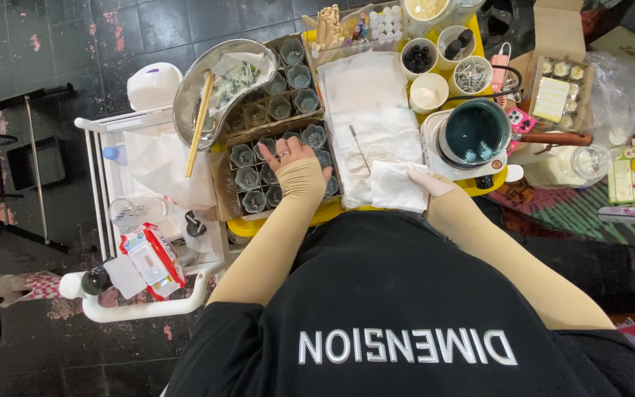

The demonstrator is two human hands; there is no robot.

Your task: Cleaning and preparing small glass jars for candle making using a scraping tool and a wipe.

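Far left, a round steel bowl (pixel 214 84) holds pale crumpled scraps with a wooden stick laid across its rim. Your left hand (pixel 289 156), fingers spread, rests on a cardboard tray of small dark scalloped cups (pixel 248 176); whether those cups hold anything is unclear. Your right hand (pixel 425 181), fingers hidden so their state is unclear, presses a folded white tissue (pixel 397 185) lying at the table's near edge. Right of it, a teal pot (pixel 474 132) with a wooden handle holds dark blue-green liquid.

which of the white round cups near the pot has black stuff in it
The white cup at the back left of the cluster holds dark round pieces. The cup in front of it looks pale inside, and the one beside the pot holds silvery bits.
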